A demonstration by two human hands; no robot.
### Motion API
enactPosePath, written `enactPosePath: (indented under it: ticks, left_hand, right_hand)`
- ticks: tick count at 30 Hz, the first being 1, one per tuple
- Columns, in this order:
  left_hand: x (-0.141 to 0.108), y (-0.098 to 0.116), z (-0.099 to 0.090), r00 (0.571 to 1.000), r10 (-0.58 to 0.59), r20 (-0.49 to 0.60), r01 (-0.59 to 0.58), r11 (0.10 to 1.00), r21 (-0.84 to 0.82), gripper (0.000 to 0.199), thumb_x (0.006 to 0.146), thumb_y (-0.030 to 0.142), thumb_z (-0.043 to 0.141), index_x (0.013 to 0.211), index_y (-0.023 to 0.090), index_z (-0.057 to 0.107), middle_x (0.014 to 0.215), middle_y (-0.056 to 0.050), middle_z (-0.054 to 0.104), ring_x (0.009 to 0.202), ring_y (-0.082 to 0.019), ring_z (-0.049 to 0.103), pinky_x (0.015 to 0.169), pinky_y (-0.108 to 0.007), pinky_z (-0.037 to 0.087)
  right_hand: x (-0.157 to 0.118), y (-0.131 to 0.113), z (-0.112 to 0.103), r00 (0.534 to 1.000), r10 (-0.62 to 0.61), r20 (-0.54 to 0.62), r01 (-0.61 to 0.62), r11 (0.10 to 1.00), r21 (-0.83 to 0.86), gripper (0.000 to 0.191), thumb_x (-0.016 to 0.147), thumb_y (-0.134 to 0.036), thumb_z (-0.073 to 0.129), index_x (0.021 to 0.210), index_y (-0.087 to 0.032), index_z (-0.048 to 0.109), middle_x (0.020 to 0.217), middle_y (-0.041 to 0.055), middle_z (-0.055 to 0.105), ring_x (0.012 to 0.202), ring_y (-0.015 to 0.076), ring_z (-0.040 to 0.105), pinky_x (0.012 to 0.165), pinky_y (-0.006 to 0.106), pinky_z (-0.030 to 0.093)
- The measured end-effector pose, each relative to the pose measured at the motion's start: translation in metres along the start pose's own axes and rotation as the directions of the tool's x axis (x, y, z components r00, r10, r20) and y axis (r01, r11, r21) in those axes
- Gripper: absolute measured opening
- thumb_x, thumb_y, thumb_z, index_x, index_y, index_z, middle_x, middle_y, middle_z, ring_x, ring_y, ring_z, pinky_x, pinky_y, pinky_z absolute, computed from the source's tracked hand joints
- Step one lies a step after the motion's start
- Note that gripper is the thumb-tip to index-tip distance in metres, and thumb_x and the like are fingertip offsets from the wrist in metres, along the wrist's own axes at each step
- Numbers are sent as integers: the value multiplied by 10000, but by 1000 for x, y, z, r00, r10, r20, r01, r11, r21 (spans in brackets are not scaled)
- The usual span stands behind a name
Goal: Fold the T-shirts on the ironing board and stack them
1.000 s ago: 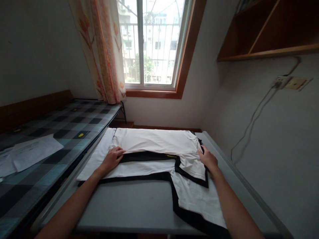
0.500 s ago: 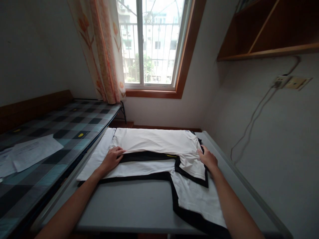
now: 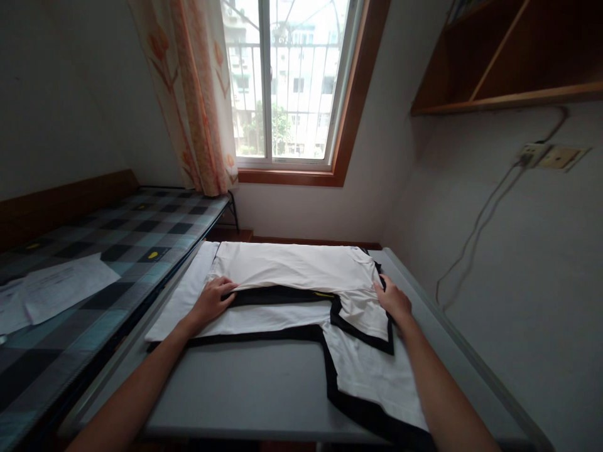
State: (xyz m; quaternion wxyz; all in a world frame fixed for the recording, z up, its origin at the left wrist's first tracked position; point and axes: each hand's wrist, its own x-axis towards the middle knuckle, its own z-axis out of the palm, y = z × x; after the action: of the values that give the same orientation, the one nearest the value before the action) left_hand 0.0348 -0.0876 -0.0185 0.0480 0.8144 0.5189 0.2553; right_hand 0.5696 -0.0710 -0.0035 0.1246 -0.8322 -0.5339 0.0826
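A cream-white T-shirt with black edging lies lengthwise across the far part of the grey table, its near side folded back. Under it spreads a whiter garment with black borders, a sleeve reaching toward the table's front right. At the left end, my left hand is closed on the T-shirt's near edge, fingers over the cloth. My right hand pinches the same T-shirt near the shoulder at its right end; some of its fingers are hidden by cloth. A short sleeve bunches beside it.
A bed with a checkered mattress stands along the left, with papers on it. A curtain hangs by the window. On the right wall are a wooden shelf and a socket with cables.
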Motion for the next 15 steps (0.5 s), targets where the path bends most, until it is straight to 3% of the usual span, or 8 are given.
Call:
enactPosePath:
  ticks: [7,15]
  left_hand:
    - [0,-3,0,1000,-1,12,1,1000,-5,262,888,333,532,1074,247,694,1028,-54,653,972,-221,590,891,-365,436]
    - [8,-2,-5,996,57,61,-59,998,33,215,921,291,485,958,224,686,982,-61,662,954,-231,573,875,-368,425]
  right_hand:
    - [-5,-5,-1,1000,-6,-2,6,999,-51,567,946,-485,316,1443,-226,399,1179,169,662,1056,321,639,852,407,474]
    - [-22,-24,-4,1000,-23,-14,21,989,-147,528,977,-391,242,1440,-176,375,1018,199,700,971,312,678,829,421,488]
